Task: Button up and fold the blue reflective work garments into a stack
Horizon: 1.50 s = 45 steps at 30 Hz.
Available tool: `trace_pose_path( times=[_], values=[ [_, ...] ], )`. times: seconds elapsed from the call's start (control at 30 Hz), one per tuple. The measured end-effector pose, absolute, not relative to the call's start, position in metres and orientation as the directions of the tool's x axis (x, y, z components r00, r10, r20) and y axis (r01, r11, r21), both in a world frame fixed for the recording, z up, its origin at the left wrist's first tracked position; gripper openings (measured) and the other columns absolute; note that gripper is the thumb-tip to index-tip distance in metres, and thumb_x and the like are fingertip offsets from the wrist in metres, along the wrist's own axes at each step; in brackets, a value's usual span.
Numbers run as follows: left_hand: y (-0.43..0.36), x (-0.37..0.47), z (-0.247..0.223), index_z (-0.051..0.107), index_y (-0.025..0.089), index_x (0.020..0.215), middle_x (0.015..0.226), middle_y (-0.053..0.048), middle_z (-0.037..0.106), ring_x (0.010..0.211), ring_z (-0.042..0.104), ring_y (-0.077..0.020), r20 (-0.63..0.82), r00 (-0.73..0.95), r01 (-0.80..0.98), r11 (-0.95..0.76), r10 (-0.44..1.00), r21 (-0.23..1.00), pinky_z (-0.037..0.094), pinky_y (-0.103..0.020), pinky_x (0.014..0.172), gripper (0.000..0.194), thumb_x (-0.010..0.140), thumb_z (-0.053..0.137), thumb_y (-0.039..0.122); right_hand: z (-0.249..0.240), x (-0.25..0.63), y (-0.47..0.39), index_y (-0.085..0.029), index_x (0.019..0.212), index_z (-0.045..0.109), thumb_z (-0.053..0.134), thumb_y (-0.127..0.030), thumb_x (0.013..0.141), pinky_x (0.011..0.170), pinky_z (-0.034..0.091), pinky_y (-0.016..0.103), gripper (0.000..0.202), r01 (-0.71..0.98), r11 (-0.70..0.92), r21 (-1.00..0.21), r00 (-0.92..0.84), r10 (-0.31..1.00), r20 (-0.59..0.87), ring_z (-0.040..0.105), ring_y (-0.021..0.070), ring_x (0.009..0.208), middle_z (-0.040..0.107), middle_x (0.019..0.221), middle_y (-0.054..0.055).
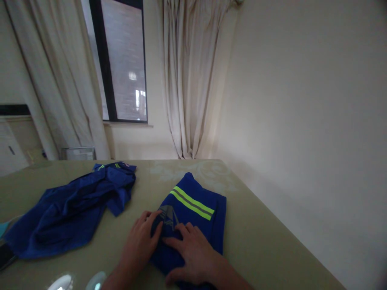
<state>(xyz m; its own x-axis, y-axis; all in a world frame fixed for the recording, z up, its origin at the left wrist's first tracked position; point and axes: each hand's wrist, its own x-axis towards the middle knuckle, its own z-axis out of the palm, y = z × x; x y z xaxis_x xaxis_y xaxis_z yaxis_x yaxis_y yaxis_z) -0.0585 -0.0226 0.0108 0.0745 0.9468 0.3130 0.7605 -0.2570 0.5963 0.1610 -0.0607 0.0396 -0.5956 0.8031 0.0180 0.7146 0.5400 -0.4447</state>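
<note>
A folded blue work garment (pixel 196 191) lies on the table, with a yellow-green and grey reflective stripe across it and a grey printed mark (pixel 169 215) near its left edge. My left hand (pixel 142 239) rests on the garment's left edge, thumb apart from the fingers, beside the grey mark. Spread over the lower part of the same garment is my right hand (pixel 196 253), palm down with the fingers apart. Neither hand pinches the cloth visibly. Both hands cover part of the garment's near side.
Another blue garment (pixel 75 209) with reflective stripes lies loosely crumpled on the left of the table (pixel 256 237). A dark object (pixel 6 255) sits at the left edge. Pale shiny spots show at the bottom. Beyond stand curtains (pixel 193 80), a window (pixel 125 60) and a wall (pixel 302 100).
</note>
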Motion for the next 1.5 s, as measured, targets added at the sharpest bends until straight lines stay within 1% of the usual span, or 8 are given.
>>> trace_pose_path(
  times=[0.13,0.3,0.43,0.6,0.83,1.1,1.37,1.5],
  values=[
    [-0.003,-0.096,0.011,0.068,0.023,0.126,0.12,-0.009,0.073,0.11,0.069,-0.0252,0.23,0.129,0.61,-0.26,0.965,0.749,0.054,-0.039,0.099,0.05,0.097,0.04,0.052,0.044,0.19,-0.039,-0.044,0.135,0.061,0.07,-0.03,0.082,0.102,0.043,0.055,0.055,0.817,0.453,-0.356,-0.5,0.865,-0.046,0.053,0.0372,0.124,0.056,0.143,0.004],
    [0.02,-0.159,-0.007,0.056,0.017,0.144,0.153,-0.016,0.052,0.143,0.043,-0.0382,0.346,-0.234,0.942,0.125,0.908,0.311,0.029,-0.058,0.118,0.06,0.095,0.041,0.047,0.046,0.257,0.003,-0.035,0.121,0.069,0.048,0.0,0.075,0.097,0.045,0.051,0.062,0.968,0.128,-0.217,-0.127,0.992,0.018,0.059,0.032,0.12,0.063,0.136,0.005],
    [0.021,-0.166,-0.01,0.051,0.022,0.149,0.148,-0.012,0.057,0.137,0.05,-0.035,0.247,-0.265,0.961,0.234,0.932,0.146,0.03,-0.056,0.117,0.058,0.098,0.037,0.048,0.039,0.284,0.017,-0.024,0.112,0.076,0.046,-0.006,0.088,0.11,0.037,0.049,0.042,0.974,-0.15,-0.172,0.193,0.943,0.272,0.055,0.0317,0.129,0.062,0.138,0.012],
    [0.021,-0.161,-0.004,0.07,0.024,0.122,0.131,-0.011,0.066,0.122,0.061,-0.0297,0.274,-0.169,0.985,0.157,0.947,0.065,0.033,-0.056,0.114,0.043,0.101,0.034,0.034,0.026,0.259,0.021,-0.021,0.133,0.066,0.047,-0.035,0.101,0.104,0.045,0.037,0.04,0.97,0.029,-0.242,0.058,0.938,0.343,0.06,0.027,0.123,0.064,0.136,0.013],
    [-0.012,-0.101,0.002,0.074,0.029,0.1,0.112,-0.005,0.073,0.112,0.064,-0.0249,0.2,0.199,0.892,-0.262,0.959,0.369,0.033,-0.055,0.113,0.032,0.099,0.042,0.028,0.007,0.27,0.042,-0.025,0.139,0.062,0.043,-0.021,0.101,0.092,0.05,0.038,0.043,0.984,-0.137,-0.115,0.16,0.959,0.232,0.065,0.0275,0.113,0.063,0.137,0.012],
    [-0.07,-0.012,0.015,0.072,0.029,0.111,0.112,-0.008,0.074,0.101,0.07,-0.0206,0.302,0.776,0.28,-0.732,0.553,0.621,0.057,-0.028,0.087,0.023,0.093,0.063,0.04,0.013,0.272,0.038,-0.019,0.132,0.065,0.048,-0.027,0.1,0.116,0.033,0.05,0.037,0.967,0.046,-0.251,0.108,0.817,0.567,0.042,0.0322,0.14,0.051,0.149,0.015],
    [-0.03,-0.097,0.027,0.058,0.025,0.138,0.141,-0.014,0.059,0.131,0.053,-0.0402,0.517,-0.088,0.915,-0.135,0.851,0.379,0.046,-0.057,0.109,0.051,0.094,0.051,0.05,0.02,0.191,-0.007,-0.025,0.147,0.052,0.071,-0.057,0.086,0.112,0.037,0.043,0.072,0.787,0.395,-0.474,-0.323,0.918,0.228,0.052,0.0314,0.128,0.059,0.139,0.012],
    [-0.013,-0.13,0.018,0.065,0.017,0.122,0.121,-0.017,0.071,0.114,0.066,-0.0392,0.308,-0.042,0.958,-0.05,0.95,0.284,0.051,-0.054,0.099,0.046,0.096,0.043,0.047,0.019,0.192,-0.004,-0.02,0.143,0.056,0.076,-0.043,0.083,0.111,0.038,0.041,0.068,0.745,0.364,-0.559,-0.328,0.929,0.168,0.053,0.0302,0.126,0.061,0.136,0.013]
  ],
)
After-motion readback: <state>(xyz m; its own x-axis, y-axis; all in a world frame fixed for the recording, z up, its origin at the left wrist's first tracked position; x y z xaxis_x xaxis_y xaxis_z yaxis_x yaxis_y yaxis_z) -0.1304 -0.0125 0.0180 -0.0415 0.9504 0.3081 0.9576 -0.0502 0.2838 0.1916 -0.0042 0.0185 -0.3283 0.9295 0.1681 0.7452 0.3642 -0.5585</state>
